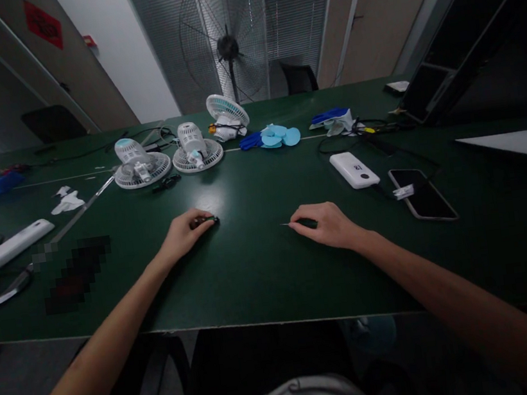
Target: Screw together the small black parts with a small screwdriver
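Observation:
My left hand [184, 232] rests on the dark green table [263, 269], fingers curled round a small dark object [206, 221] whose tip sticks out to the right. My right hand [328, 223] lies to the right of it, fingers closed on a thin screwdriver [296, 223] whose metal tip points left. Both hands sit near the table's front middle, about a hand's width apart. Further back stand three small white desk fans: one [140, 165], a second [196, 149] and a third [227, 115] tipped behind them.
Blue fan blades [279, 136] and blue gloves [330, 115] lie at the back. A white power bank [354, 169] and a dark phone [422, 193] lie to the right. A white bar-shaped device [16, 243] lies at left. A large floor fan [226, 37] stands behind the table.

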Demonstrator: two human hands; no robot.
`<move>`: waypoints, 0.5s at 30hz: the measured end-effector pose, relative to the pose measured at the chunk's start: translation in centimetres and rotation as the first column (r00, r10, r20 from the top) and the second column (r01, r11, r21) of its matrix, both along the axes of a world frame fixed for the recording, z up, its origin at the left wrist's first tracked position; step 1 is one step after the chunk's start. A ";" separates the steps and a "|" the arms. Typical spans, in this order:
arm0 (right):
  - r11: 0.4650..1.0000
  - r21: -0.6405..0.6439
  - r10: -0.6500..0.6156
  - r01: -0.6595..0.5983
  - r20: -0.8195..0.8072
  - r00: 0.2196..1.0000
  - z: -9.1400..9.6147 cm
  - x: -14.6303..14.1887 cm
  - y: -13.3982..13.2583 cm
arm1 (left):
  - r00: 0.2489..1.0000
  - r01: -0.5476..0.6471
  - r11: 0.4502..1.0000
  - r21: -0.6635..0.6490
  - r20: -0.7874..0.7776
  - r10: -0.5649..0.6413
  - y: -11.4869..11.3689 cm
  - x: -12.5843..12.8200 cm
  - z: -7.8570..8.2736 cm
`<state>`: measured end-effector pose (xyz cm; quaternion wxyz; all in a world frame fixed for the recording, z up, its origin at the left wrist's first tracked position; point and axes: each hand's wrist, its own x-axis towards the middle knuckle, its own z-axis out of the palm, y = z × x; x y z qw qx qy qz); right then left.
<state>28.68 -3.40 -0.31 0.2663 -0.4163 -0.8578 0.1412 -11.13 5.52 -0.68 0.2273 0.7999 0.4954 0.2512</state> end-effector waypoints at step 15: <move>0.999 0.032 0.020 -0.024 0.112 0.994 0.8 -0.4 -0.2 | 0.869 0.485 0.875 0.004 0.113 -0.482 -4.5 12.7 0.2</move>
